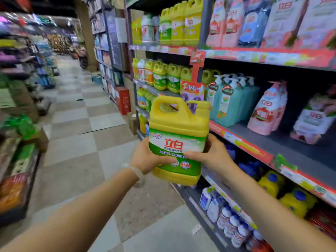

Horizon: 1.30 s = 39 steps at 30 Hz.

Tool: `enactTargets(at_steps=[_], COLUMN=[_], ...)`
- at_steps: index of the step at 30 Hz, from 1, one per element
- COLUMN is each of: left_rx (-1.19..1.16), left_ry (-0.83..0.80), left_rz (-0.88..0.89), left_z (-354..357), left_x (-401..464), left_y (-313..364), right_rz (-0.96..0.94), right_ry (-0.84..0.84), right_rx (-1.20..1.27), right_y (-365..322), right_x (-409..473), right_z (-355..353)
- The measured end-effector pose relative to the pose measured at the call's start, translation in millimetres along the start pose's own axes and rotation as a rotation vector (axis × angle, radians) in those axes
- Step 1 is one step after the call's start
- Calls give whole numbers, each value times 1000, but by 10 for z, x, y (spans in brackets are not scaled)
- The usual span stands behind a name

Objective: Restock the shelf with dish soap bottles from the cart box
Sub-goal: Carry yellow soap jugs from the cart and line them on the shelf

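Observation:
A yellow dish soap bottle (179, 124) with a handle, a yellow cap and a green and white label is held upright in front of me at the centre of the head view. My left hand (145, 158) grips its lower left side, a pale bracelet on that wrist. My right hand (211, 153) grips its lower right side. The bottle hangs in the aisle, just left of the shelf (291, 148) edge. Matching yellow bottles (166, 77) stand in a row on the shelf level beyond, and more on the level above (180, 22).
The shelf unit runs along the right, with teal pump bottles (229, 104) and pink refill pouches (267, 110) at hand height and blue-capped bottles (232, 220) lower down. A cart with boxes (20, 160) stands at the left. The checkered aisle floor (85, 124) stretches ahead.

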<state>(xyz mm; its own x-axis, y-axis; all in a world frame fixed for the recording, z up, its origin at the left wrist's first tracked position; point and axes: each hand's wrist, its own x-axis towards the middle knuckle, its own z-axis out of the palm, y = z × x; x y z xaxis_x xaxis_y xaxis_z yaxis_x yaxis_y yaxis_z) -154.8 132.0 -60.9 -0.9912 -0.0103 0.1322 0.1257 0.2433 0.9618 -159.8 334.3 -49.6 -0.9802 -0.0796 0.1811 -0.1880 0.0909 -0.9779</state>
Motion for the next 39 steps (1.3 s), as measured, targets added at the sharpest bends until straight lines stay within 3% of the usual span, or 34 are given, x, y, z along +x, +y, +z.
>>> enactTargets(at_steps=[6, 18, 27, 39], left_rx=[-10, 26, 20, 83], left_ry=[66, -90, -198, -212], left_rz=[-21, 20, 53, 135], left_z=[-702, -1791, -1687, -1239], left_x=[1061, 3669, 5330, 8053], left_y=[-306, -896, -1271, -1368], right_rz=[-47, -28, -1, -26], right_ry=[-79, 49, 180, 332], right_rx=[0, -48, -118, -153], right_y=[64, 427, 828, 1327], right_x=[1154, 3545, 5003, 7517], right_z=[666, 1740, 1717, 1261])
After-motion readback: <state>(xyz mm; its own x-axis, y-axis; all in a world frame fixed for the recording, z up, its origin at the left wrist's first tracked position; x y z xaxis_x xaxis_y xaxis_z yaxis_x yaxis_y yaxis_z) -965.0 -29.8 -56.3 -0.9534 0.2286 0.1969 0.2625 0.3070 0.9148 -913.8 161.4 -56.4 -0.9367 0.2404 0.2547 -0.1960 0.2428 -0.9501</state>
